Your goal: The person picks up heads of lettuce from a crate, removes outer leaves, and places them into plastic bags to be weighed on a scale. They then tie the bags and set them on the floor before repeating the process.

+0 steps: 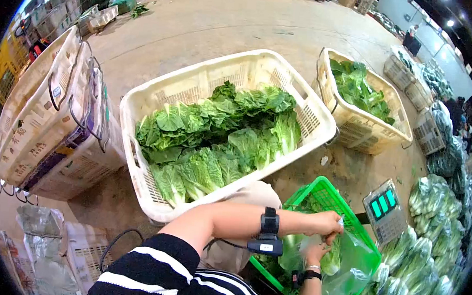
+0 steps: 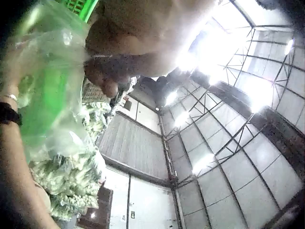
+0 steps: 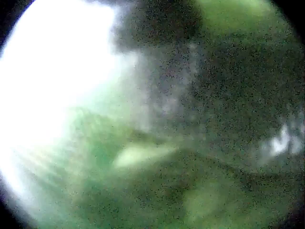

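A clear plastic bag (image 1: pixel 351 262) spreads over the green basket (image 1: pixel 370 241). My left hand (image 1: pixel 327 224) pinches the bag's edge above the basket; the left wrist view shows its fingers (image 2: pixel 108 88) at the stretched film. Just below, my right hand (image 1: pixel 314 253) is at the bag, beside a pale green leafy head (image 1: pixel 331 259). Plastic and the left hand partly cover its fingers, and I cannot tell whether they grip the head. More leafy heads lie in the basket under my forearm. The right wrist view is blurred green and grey.
A large cream crate (image 1: pixel 131 139) of leafy heads stands ahead, another crate (image 1: pixel 354 126) of greens beyond it. Stacked crates (image 1: pixel 43 132) stand left. A scale (image 1: pixel 385 212) with a lit display sits right of the basket, near bagged greens (image 1: pixel 421 262).
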Motion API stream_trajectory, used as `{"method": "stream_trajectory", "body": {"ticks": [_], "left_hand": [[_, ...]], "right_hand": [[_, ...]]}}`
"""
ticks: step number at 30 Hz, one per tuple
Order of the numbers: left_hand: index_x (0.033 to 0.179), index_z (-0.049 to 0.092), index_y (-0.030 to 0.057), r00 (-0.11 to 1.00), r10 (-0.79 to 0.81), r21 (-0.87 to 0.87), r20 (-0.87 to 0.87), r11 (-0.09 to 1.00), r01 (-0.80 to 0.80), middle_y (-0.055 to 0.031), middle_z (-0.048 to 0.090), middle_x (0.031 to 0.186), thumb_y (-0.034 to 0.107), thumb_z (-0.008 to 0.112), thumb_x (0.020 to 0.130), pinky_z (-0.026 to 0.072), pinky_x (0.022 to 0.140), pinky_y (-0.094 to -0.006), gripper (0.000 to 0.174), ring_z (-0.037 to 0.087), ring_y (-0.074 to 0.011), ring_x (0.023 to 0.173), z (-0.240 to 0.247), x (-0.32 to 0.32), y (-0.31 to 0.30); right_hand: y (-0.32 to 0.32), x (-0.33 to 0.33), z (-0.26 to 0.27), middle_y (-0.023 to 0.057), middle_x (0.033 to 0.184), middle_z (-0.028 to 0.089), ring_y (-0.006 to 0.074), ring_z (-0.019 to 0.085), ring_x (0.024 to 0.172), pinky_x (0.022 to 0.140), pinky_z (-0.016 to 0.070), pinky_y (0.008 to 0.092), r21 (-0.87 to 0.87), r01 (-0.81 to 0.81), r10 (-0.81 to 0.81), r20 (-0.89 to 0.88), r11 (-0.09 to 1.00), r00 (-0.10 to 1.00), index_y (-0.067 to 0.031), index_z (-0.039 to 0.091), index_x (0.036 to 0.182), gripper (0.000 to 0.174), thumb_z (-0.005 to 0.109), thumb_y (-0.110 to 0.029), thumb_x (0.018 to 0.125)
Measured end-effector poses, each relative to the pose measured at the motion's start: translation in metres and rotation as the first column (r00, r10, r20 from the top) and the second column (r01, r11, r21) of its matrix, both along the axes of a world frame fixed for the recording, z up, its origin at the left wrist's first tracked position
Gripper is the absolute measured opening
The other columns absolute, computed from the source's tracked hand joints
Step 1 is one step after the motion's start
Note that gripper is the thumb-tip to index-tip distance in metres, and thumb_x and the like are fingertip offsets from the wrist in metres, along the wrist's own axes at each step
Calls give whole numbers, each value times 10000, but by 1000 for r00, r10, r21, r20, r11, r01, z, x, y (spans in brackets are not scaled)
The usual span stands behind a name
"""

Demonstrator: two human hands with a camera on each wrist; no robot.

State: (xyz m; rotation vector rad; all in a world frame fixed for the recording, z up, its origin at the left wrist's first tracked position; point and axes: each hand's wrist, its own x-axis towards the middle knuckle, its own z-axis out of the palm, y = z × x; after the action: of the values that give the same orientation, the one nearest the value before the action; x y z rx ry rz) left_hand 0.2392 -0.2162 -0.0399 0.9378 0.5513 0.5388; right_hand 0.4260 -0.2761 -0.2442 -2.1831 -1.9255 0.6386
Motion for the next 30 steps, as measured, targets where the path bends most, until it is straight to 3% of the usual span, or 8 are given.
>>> {"method": "stream_trajectory", "body": {"ticks": [1,3,5,10,13,15,19,30], "left_hand": [[772,565,5,998,-34,79,-47,996,37,-105,586,631,191,505,798,446,497,-329,197,565,-195,531,-1,-4,7],[855,583,-16,895,82,707,-438,647,286,-142,615,759,292,509,791,462,635,-364,323,588,-235,674,24,-37,31],[1058,531,-22,800,-72,627,-595,582,518,-221,569,973,403,487,818,433,784,-376,490,555,-304,905,88,-101,64],[1052,517,-23,836,409,370,-365,888,-273,-128,577,893,262,518,846,480,635,-289,352,565,-185,727,32,-255,231],[876,549,6,555,702,240,-447,692,-681,-99,555,746,184,520,772,467,582,-331,208,542,-189,611,-71,-350,339],[850,601,-13,94,700,583,-708,654,-483,-180,596,843,242,517,753,454,645,-404,286,593,-269,735,-105,-386,364],[957,618,30,-288,488,565,-824,669,-483,-145,588,1023,385,481,788,430,809,-392,416,558,-302,947,-160,-377,393],[1118,549,81,-199,267,305,-943,932,-197,-125,490,1202,500,518,724,375,882,-384,576,473,-279,1097,-155,-374,405]], "right_hand": [[-5,-19,42,111,1416,115,343,3,1297,962,60,639,-250,-27,152,497,968,855,-155,226,1346,659,499,-296,763],[0,-34,84,118,1412,124,338,16,1298,952,74,648,-311,-40,174,417,950,892,-172,252,1337,685,542,-321,734],[3,-43,115,166,1389,158,346,94,1287,942,182,629,-276,-170,279,427,946,860,-196,317,1309,760,644,-383,649],[-9,-14,178,228,1102,486,341,511,979,806,427,393,-277,-284,355,254,918,900,-81,535,1092,489,652,-308,675],[7,-69,302,136,828,621,267,584,758,696,444,347,-589,-268,381,73,763,922,-10,604,895,328,559,-315,784],[24,-92,355,129,664,604,269,569,588,555,436,338,-407,-363,226,-346,838,911,-3,603,790,212,554,-209,794],[79,-127,376,113,753,610,224,570,643,577,439,307,-420,-212,151,-174,883,973,13,574,882,199,574,-159,780],[317,-278,277,133,771,613,175,586,718,676,459,291,-132,-663,563,-424,737,710,30,560,970,302,568,-198,773]]}}
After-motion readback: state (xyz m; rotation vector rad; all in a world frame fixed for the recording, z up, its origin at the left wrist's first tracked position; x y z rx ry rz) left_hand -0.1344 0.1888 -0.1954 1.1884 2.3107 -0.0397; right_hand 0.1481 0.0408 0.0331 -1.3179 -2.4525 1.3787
